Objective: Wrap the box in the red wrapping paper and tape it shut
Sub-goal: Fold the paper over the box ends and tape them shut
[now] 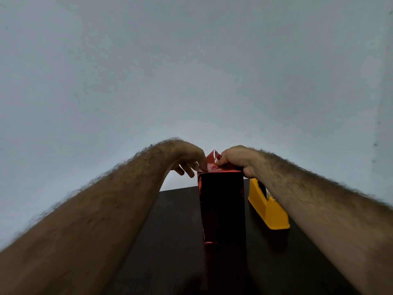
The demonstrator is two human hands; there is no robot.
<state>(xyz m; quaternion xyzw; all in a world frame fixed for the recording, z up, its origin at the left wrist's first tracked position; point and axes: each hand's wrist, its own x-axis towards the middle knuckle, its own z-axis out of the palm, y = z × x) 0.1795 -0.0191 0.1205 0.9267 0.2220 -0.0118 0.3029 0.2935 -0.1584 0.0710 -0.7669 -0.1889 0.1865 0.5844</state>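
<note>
Nearest me, my two bare forearms run in from the lower left and lower right corners and meet just above the middle of the frame. Between them the dark bench [176,231] fills the lower centre, and its far edge shows as a line left of the box.

The box [222,209] stands upright at lower centre, already covered in the red wrapping paper [210,161], whose loose end rises to a small peak above the box top. To its right, just beside it, a yellow tape dispenser [269,211] sits on the bench, partly behind my right forearm.

My left hand [189,158] comes over the box's upper left corner, fingers bent down, fingertips pressing the paper at the top edge. My right hand [236,160] is curled at the upper right corner and pinches the folded paper flap beside the peak. Both hands touch the paper and stand close together, with the peak between them.

Beyond the bench a plain pale wall [191,71] takes the whole upper frame. There is open bench surface on the left of the box.
</note>
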